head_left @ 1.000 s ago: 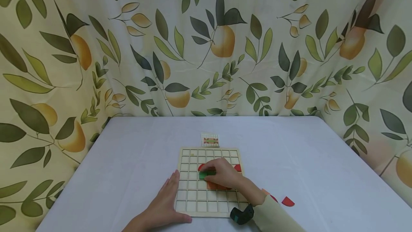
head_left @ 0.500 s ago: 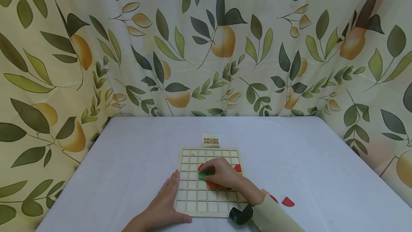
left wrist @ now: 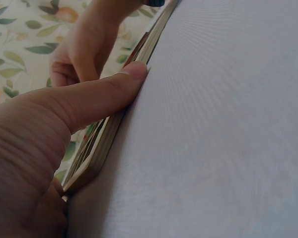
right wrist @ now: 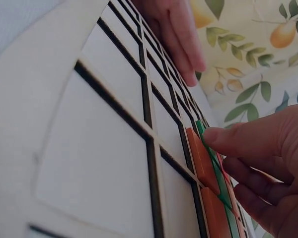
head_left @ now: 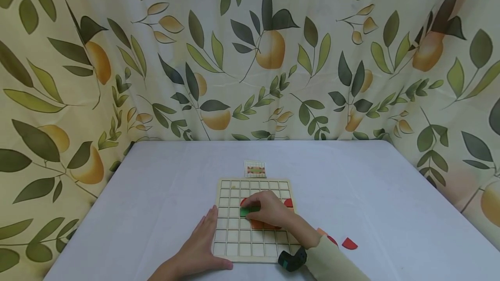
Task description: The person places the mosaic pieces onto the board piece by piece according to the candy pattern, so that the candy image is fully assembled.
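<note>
A wooden board [head_left: 236,259] with a raised square grid lies in the middle of the table. My left hand [head_left: 198,243] rests against its near left corner, straight fingers along the left side; in the left wrist view the thumb [left wrist: 102,96] presses the near edge. Over the grid, my right hand [head_left: 271,210] pinches a green piece [head_left: 243,212] between thumb and fingers, low in its row. Orange pieces [right wrist: 201,163] sit in cells just nearer than the green one. One red piece [head_left: 288,203] lies at the right, and another [head_left: 243,202] is partly hidden by my fingers.
A small pattern card [head_left: 254,170] stands behind the board. Right of the board lie a loose red piece [head_left: 349,244] and an orange piece [head_left: 321,232], partly covered by my forearm. A black wrist device [head_left: 292,259] is on my right wrist. A leaf-and-fruit curtain [head_left: 250,55] hangs behind.
The green piece has shifted very slightly left under my right fingers. My left hand holds its place against the board.
</note>
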### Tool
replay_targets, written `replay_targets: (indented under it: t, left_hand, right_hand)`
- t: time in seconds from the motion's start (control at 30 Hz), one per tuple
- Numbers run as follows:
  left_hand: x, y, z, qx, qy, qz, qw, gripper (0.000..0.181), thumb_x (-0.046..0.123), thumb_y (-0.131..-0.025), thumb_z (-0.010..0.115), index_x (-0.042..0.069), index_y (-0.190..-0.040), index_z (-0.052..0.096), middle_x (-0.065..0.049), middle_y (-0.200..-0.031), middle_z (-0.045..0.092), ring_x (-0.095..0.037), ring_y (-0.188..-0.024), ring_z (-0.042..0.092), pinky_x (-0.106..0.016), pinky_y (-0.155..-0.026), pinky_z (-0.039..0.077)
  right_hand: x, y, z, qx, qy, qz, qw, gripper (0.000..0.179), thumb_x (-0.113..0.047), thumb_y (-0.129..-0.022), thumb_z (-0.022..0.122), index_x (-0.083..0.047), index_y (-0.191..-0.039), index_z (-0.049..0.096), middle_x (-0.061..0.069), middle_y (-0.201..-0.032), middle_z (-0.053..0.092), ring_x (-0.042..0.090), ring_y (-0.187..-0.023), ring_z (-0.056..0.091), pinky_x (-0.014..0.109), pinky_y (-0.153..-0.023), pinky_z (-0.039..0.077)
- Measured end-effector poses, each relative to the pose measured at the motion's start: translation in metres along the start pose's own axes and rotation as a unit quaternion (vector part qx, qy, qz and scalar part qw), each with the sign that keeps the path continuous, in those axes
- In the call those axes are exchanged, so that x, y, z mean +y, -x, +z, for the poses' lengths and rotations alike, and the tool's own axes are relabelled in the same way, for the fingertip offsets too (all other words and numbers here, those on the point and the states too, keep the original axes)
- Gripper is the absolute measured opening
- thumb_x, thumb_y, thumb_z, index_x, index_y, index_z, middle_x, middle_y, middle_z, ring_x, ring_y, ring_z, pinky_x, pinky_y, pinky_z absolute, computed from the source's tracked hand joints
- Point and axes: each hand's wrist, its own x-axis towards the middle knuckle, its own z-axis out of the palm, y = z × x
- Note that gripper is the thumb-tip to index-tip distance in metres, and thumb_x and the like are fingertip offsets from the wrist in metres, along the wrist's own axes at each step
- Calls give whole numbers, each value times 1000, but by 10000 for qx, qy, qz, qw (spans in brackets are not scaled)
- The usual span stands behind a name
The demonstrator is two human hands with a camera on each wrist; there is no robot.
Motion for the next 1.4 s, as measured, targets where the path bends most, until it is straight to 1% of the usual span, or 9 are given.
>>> replay_targets:
  t: [0.27, 0.37, 0.5, 0.63, 0.73, 0.87, 1.13, 1.3, 1.4]
  left_hand:
    - [1, 1, 1, 13, 32, -50, 10000, 136, 69, -53, 73, -2, -146, 4, -17, -152, 7, -26, -138, 6, -48, -108, 9]
    - [1, 2, 1, 101, 47, 26, 9999, 136, 67, -52, 75, -3, -145, 5, -17, -151, 8, -26, -138, 7, -48, -108, 9]
    - [0, 3, 1, 203, -13, 100, 9997, 136, 66, -52, 76, -4, -145, 5, -17, -151, 9, -25, -138, 8, -47, -108, 10]
    - [0, 2, 1, 200, -56, 92, 9997, 137, 67, -51, 75, -4, -145, 4, -18, -151, 9, -25, -138, 7, -47, -108, 10]
    - [0, 2, 1, 184, -66, 67, 9998, 137, 66, -51, 76, -4, -145, 5, -17, -151, 9, -25, -138, 8, -47, -108, 10]
    - [1, 3, 1, 214, -88, 68, 9997, 136, 65, -51, 77, -4, -145, 6, -17, -151, 9, -24, -138, 8, -45, -108, 10]
    - [3, 3, 1, 184, -55, 70, 9998, 136, 65, -52, 77, -4, -145, 6, -17, -151, 9, -24, -138, 7, -45, -108, 9]
    - [2, 2, 1, 172, -74, 63, 9998, 136, 66, -52, 76, -5, -145, 6, -17, -151, 9, -24, -138, 7, -44, -109, 9]
    - [2, 2, 1, 167, -48, 66, 9998, 136, 66, -52, 76, -5, -145, 6, -17, -151, 9, -24, -138, 7, -45, -108, 9]
  right_hand:
    - [6, 20, -10, 240, 73, 154, 9996, 21, -10, -78, 73, -10, -99, 71, -3, -96, 68, 13, -93, 61, 32, -80, 49]
    - [11, 28, -16, 333, 100, 251, 9991, 22, -11, -78, 73, -10, -99, 71, -3, -97, 67, 14, -93, 61, 33, -80, 50]
    - [16, 35, -21, 407, 150, 317, 9986, 21, -12, -78, 73, -11, -99, 71, -4, -99, 67, 13, -93, 61, 31, -80, 50]
    - [18, 43, -28, 507, 82, 482, 9975, 21, -11, -78, 73, -11, -99, 71, -4, -97, 67, 14, -92, 61, 35, -80, 50]
    - [20, 51, -36, 647, -23, 849, 9943, 22, -11, -77, 74, -12, -99, 72, -5, -96, 67, 17, -95, 59, 42, -86, 47]
    - [23, 61, -45, 797, -51, 1205, 9895, 22, -12, -76, 75, -13, -98, 73, -6, -97, 66, 19, -101, 57, 48, -90, 43]
    - [28, 79, -54, 1116, 137, 1500, 9823, 19, -18, -76, 76, -15, -94, 73, -7, -92, 67, 18, -95, 58, 48, -86, 45]
    - [29, 88, -57, 1154, 306, 1462, 9820, 16, -14, -77, 75, -15, -92, 73, -7, -91, 67, 17, -92, 58, 47, -84, 45]
    - [30, 93, -58, 1198, 308, 1639, 9787, 17, -12, -76, 75, -17, -91, 73, -8, -91, 66, 17, -94, 57, 47, -85, 45]
